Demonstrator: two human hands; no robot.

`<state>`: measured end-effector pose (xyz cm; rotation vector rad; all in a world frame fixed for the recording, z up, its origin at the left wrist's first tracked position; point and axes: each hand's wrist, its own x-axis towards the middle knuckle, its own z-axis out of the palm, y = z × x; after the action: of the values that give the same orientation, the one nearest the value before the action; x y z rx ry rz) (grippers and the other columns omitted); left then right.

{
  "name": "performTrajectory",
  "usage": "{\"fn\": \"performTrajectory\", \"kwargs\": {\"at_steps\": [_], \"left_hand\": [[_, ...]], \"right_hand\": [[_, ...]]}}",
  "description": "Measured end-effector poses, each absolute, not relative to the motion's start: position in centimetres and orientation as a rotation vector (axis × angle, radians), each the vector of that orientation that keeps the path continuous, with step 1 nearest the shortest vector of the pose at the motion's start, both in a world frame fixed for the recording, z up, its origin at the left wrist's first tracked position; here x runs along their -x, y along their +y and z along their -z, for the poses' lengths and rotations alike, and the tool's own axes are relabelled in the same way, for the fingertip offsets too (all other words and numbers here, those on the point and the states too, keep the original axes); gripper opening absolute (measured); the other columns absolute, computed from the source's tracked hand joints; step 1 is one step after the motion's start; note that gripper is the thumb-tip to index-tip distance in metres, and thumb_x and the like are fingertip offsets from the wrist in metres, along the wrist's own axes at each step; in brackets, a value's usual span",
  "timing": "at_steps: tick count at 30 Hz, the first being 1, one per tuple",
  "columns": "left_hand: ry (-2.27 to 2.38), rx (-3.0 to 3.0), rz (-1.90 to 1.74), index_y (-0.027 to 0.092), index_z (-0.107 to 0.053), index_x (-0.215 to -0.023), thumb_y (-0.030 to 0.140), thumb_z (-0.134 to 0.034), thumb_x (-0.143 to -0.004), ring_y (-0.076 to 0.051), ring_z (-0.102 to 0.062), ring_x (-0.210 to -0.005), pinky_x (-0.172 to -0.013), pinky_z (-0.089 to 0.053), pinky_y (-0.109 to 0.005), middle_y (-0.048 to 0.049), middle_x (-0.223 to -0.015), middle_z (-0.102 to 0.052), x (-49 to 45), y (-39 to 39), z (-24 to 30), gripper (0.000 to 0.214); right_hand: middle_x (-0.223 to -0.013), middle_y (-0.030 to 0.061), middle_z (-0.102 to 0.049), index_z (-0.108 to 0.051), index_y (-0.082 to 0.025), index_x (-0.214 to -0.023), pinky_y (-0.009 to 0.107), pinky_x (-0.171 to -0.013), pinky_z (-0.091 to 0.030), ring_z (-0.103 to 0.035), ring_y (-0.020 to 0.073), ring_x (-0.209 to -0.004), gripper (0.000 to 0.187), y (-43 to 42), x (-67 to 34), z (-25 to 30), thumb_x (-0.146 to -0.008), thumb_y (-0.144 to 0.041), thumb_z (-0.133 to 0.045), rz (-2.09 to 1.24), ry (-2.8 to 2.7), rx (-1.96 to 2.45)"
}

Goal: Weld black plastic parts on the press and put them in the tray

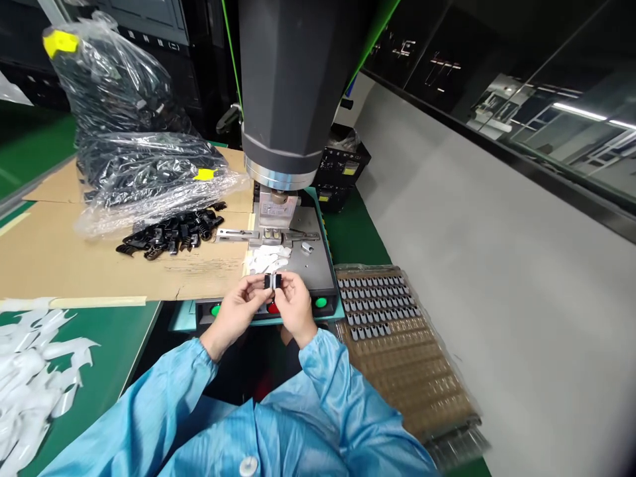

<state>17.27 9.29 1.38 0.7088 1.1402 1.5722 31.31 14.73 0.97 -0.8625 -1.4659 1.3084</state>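
My left hand (236, 311) and my right hand (296, 306) meet in front of the press base, fingertips pinched. Between them is a small black and light-grey plastic part (273, 281), black at both sides with a pale strip down the middle. Whether it is one piece or two I cannot tell. Just beyond my fingers lies a pile of white curved pieces (268, 259) on the base plate (314, 266). A small grey piece (307, 247) sits to their right. Behind them stands a metal fixture (272, 236) under the dark press head (281, 86).
Loose black plastic parts (173, 233) lie on cardboard (99, 265) beside filled clear bags (124, 99). White scraps (34, 371) cover the table at left. A clear tray (397, 371) at right holds rows of grey parts (377, 291). Green buttons (320, 303) line the base front.
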Motion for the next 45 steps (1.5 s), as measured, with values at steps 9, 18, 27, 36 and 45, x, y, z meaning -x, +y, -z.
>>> {"fn": "performTrajectory", "kwargs": {"at_steps": [9,18,27,36,45], "left_hand": [[1.155,-0.673,-1.56,0.019,-0.074,-0.113,0.043,-0.099,-0.069,-0.018,-0.074,-0.087,-0.086,-0.065,-0.034,-0.0071,-0.1,-0.08,-18.5,6.8,-1.0,0.056],[1.107,-0.671,-1.544,0.019,-0.074,-0.109,0.039,-0.098,-0.075,-0.014,-0.073,-0.083,-0.079,-0.064,-0.026,-0.0041,-0.096,-0.079,-18.8,6.3,-0.9,0.047],[0.75,-0.4,-1.365,0.021,-0.071,-0.126,0.035,-0.085,-0.091,-0.02,-0.078,-0.102,-0.087,-0.066,-0.029,-0.0107,-0.125,-0.077,-17.9,5.8,-1.5,0.04],[0.748,-0.361,-1.329,0.018,-0.074,-0.128,0.029,-0.079,-0.094,-0.02,-0.078,-0.099,-0.087,-0.066,-0.029,-0.0127,-0.123,-0.077,-17.9,5.6,-1.2,0.036],[1.034,-0.589,-1.294,0.022,-0.074,-0.115,0.039,-0.096,-0.078,-0.015,-0.073,-0.089,-0.081,-0.063,-0.023,-0.0032,-0.102,-0.075,-18.5,4.7,-0.5,0.046]], "right_hand": [[-0.127,0.0089,-0.076,-0.065,-0.025,-0.129,0.04,-0.104,-0.062,-0.075,0.0231,-0.115,0.036,11.8,-32.8,-0.5,-0.093,-0.022,-0.067,-1.247,-1.535,0.903],[-0.124,0.0095,-0.076,-0.065,-0.024,-0.123,0.043,-0.104,-0.061,-0.074,0.0236,-0.112,0.031,11.1,-33.3,-0.6,-0.094,-0.028,-0.073,-1.279,-1.486,0.9],[-0.126,0.0091,-0.077,-0.066,-0.024,-0.133,0.035,-0.082,-0.062,-0.074,0.0205,-0.096,0.037,10.9,-33.7,-1.8,-0.098,-0.034,-0.065,-1.606,-1.11,0.851],[-0.125,0.0089,-0.074,-0.068,-0.024,-0.129,0.036,-0.081,-0.065,-0.071,0.0194,-0.089,0.037,10.5,-33.7,-2.4,-0.094,-0.036,-0.064,-1.697,-1.059,0.835],[-0.108,0.0026,-0.067,-0.059,-0.027,-0.121,0.037,-0.092,-0.061,-0.068,0.0203,-0.095,0.039,9.2,-34.8,-0.1,-0.082,-0.023,-0.065,-1.217,-1.64,1.018]]}}
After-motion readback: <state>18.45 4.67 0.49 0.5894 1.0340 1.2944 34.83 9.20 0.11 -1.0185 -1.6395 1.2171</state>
